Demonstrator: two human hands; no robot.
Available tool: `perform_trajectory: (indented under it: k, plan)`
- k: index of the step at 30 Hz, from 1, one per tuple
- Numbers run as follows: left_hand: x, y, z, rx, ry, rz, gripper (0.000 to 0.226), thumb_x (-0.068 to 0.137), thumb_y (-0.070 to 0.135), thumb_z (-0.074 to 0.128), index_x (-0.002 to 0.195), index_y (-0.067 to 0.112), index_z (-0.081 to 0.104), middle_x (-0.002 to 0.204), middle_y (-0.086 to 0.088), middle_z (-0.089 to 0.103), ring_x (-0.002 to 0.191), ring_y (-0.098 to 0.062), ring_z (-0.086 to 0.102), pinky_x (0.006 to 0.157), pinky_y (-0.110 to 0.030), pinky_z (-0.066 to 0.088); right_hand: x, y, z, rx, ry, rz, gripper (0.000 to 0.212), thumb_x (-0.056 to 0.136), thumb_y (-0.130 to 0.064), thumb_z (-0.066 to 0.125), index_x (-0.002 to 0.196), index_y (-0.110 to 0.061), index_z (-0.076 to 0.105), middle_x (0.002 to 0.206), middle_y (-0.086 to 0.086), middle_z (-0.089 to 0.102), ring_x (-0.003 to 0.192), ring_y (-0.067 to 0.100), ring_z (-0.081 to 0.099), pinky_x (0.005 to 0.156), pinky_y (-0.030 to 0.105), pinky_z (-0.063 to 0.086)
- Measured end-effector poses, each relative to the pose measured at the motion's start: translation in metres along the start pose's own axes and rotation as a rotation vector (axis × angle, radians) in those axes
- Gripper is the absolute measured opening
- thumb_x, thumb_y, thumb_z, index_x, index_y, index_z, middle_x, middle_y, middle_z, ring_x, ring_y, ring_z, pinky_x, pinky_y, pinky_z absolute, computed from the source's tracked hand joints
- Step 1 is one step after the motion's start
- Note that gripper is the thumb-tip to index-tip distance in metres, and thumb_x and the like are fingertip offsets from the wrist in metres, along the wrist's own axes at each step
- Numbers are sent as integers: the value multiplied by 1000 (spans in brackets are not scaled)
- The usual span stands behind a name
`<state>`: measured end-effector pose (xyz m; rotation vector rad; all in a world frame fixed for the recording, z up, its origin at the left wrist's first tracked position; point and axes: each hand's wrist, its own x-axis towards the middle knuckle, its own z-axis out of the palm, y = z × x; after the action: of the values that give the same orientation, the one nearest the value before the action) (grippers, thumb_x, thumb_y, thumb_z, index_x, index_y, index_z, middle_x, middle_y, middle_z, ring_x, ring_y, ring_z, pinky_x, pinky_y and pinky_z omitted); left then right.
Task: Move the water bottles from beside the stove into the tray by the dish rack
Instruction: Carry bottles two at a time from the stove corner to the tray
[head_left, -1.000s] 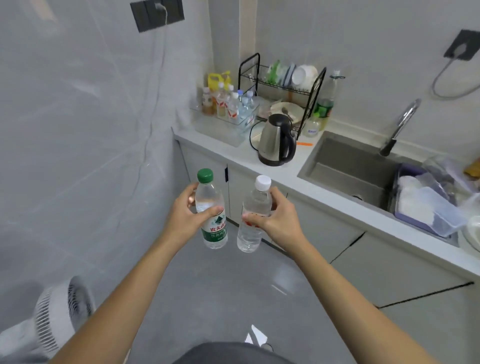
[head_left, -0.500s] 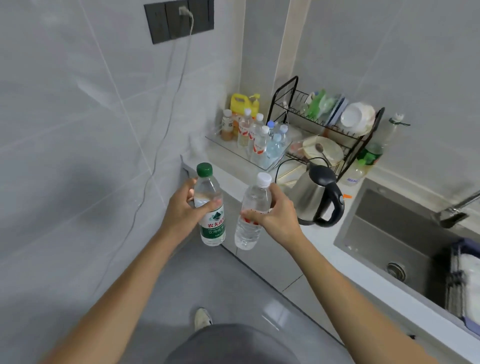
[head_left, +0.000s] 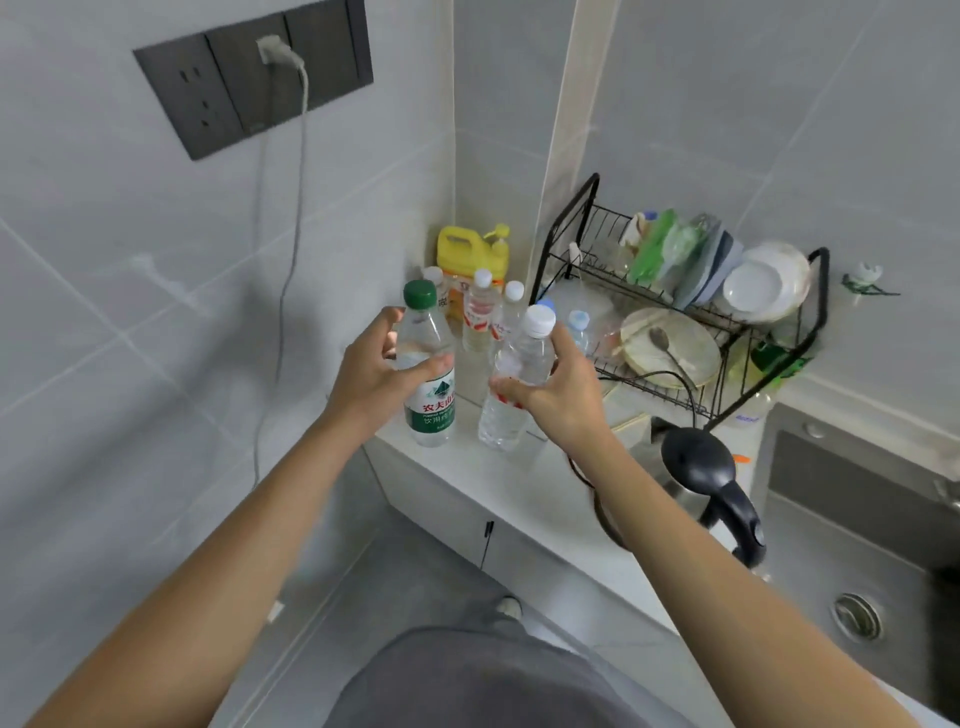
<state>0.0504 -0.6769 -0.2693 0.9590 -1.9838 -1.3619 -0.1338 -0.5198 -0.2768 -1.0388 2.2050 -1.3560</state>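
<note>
My left hand grips a clear water bottle with a green cap and green label, held upright. A white-capped clear bottle is upright in my right hand. Both bottles hang over the near end of the white counter, just in front of the clear tray in the corner. That tray holds several small bottles and stands left of the black wire dish rack. The tray's edges are hard to make out behind the bottles.
A yellow jug stands in the corner behind the tray. The dish rack holds plates and bowls. A steel kettle with a black handle sits right of my right arm, and the sink lies beyond it. A wall socket has a cord hanging down.
I have stepped closer to the counter corner. Both hands have carried their bottles forward, from over the floor to just in front of the tray.
</note>
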Motion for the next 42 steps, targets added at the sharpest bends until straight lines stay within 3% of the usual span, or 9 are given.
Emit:
perform_trajectory:
  k: [9,14,17,20,23,26,29,37,42]
  plan:
    - [106,-9,11,75,0,17,38,72,38,88,102,35,63,72,29,61,67,7,58,61,-5,42,100,18,32,-82,-48,31,66,65,-43,94,118,-32,56,100,-12,64,94,20,61,71,35,46]
    - [145,-39,18,155,-114,-5,46,69,41,90,108,40,65,97,26,75,94,4,70,81,-17,55,112,31,60,-214,-67,65,86,69,-42,94,138,-37,44,108,-2,68,105,34,64,79,44,54]
    - [162,-59,22,215,-202,20,44,69,35,93,100,44,62,93,45,69,92,21,64,73,0,46,110,39,79,-276,-75,122,84,69,-41,93,132,-46,38,105,-6,64,103,35,66,73,39,50]
    - [173,-79,27,247,-316,24,52,70,31,93,110,40,62,102,27,75,99,7,69,87,-17,54,109,48,96,-321,-79,187,89,68,-37,94,138,-43,38,128,1,68,111,37,66,80,43,56]
    - [182,-99,35,271,-407,23,56,71,26,96,116,29,63,112,12,75,106,-11,71,94,-34,55,109,57,107,-347,-92,242,73,70,-35,93,128,-33,48,120,-2,70,105,35,68,78,43,57]
    - [185,-114,40,284,-487,-12,58,69,29,95,117,33,62,112,15,75,106,-4,70,92,-32,54,105,63,116,-356,-98,261,57,72,-32,92,110,-27,49,104,-4,67,92,33,68,70,40,54]
    - [190,-126,39,319,-507,-28,59,67,29,95,109,42,57,103,29,70,100,8,65,87,-21,51,106,64,119,-353,-96,271,62,71,-29,94,117,-24,53,115,0,69,98,32,68,80,46,59]
    - [198,-134,36,420,-558,45,57,68,25,95,112,36,60,105,16,70,97,-10,66,87,-32,54,97,64,115,-337,-103,265,62,74,-28,95,121,-22,56,118,-2,64,100,33,65,85,47,57]
    - [205,-118,26,426,-505,165,40,70,26,99,99,27,72,95,15,69,90,-11,65,79,-32,53,94,56,101,-440,-79,34,41,87,-18,86,121,-13,65,116,2,61,92,34,65,78,52,60]
